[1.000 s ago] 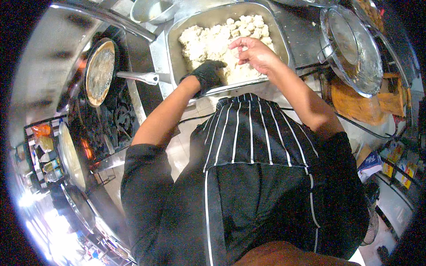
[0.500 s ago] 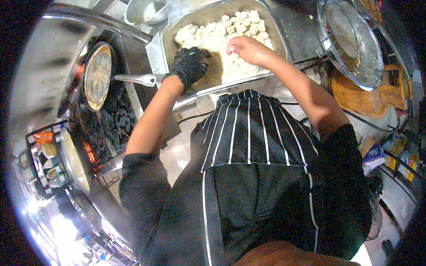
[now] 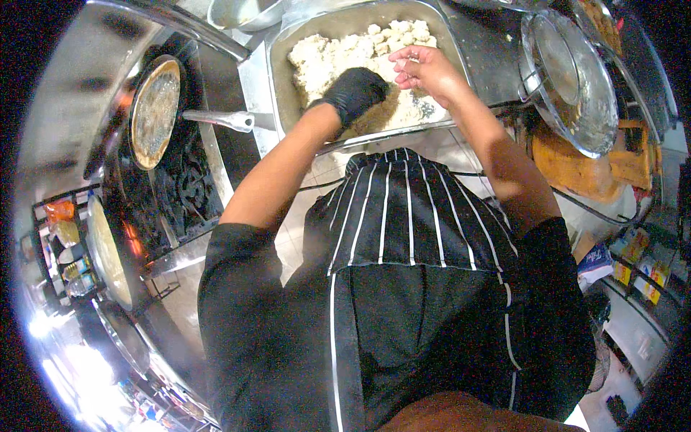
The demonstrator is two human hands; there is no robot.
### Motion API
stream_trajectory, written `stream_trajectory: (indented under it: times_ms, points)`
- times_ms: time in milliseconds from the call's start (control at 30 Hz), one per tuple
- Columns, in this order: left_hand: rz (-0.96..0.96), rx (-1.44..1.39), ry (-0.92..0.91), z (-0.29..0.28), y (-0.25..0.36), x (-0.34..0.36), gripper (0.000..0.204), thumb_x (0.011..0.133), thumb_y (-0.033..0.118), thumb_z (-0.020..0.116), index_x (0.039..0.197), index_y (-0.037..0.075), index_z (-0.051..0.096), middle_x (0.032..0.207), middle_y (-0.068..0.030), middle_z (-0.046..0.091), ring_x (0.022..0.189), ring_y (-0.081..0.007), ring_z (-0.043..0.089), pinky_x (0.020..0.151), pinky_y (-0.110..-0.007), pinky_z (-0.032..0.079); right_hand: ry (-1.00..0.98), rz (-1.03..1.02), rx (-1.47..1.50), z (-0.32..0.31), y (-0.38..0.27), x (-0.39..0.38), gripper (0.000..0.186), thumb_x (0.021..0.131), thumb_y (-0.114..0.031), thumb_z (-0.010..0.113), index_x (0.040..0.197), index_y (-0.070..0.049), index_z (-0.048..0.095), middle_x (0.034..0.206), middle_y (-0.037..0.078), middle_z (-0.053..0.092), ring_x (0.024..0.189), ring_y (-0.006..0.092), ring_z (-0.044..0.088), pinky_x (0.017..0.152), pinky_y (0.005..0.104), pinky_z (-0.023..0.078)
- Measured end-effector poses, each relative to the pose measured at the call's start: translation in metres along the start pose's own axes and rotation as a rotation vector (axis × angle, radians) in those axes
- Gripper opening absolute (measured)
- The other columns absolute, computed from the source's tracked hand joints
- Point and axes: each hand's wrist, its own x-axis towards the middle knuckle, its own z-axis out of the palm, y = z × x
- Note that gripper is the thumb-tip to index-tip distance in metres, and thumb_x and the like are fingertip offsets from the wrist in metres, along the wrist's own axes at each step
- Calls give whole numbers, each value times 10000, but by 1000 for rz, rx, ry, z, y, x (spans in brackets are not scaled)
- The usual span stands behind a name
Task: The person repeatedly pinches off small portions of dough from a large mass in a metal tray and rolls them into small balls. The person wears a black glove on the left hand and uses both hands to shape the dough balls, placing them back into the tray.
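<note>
The steel tray in front of me was well filled with pale, lumpy pieces of food, heaped mostly toward the far and left side. Near my hands a browner patch of the tray's floor showed through, so I judged that part had been worked over or cleared while the bulk of the heap lay untouched; most of the sorting looked to be ahead of me, not behind.

My left hand, in a black glove, was down in the tray on its near side, fingers curled in and the back of the hand up. It pressed into or cupped the food beneath it, but what lay under the palm was hidden, so I could not tell whether it gripped a piece or only rested there.

My right hand was bare and hung just beside the gloved one, over the middle of the tray. Its fingers were drawn together toward the thumb in a narrow pinch, with something pale at the tips, seemingly a bit of the same food.

To my left a frying pan sat on the stove, its handle pointing toward the tray. To my right lay a round wire-rimmed strainer.
</note>
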Motion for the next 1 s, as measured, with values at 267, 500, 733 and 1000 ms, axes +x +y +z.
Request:
stream_trajectory:
  times_ms: [267, 500, 733, 1000]
  points:
    - [-277, -1084, 107, -36, -7, -25, 182, 823, 102, 520, 966, 59, 624, 931, -38, 609, 740, -115, 538, 673, -260, 468, -1, -32, 144, 3, -15, -19, 201, 817, -100, 548, 994, -7, 572, 842, 79, 575, 677, 147, 569, 620, 274, 509]
    - [-47, -724, -78, -7, 14, 5, 183, 739, 123, 548, 889, 67, 637, 874, -79, 632, 770, -201, 577, 708, -305, 464, 112, -165, 28, -9, -23, -36, 152, 856, -120, 513, 961, -39, 586, 822, 41, 587, 679, 111, 560, 601, 244, 489]
    - [73, -193, -471, 29, 56, 55, 175, 790, 185, 488, 835, 54, 595, 936, -157, 609, 842, -283, 586, 749, -367, 440, 158, -249, -7, -11, -8, -35, 151, 871, -115, 489, 963, -48, 587, 809, 28, 582, 670, 100, 549, 600, 238, 481]
    - [-217, -1185, -210, -15, 30, 20, 237, 804, 161, 555, 999, 38, 609, 956, -79, 617, 845, -165, 580, 779, -290, 459, 195, -239, 35, -12, -11, -36, 215, 886, -251, 488, 847, -66, 591, 598, -34, 456, 510, 48, 416, 459, 206, 359]
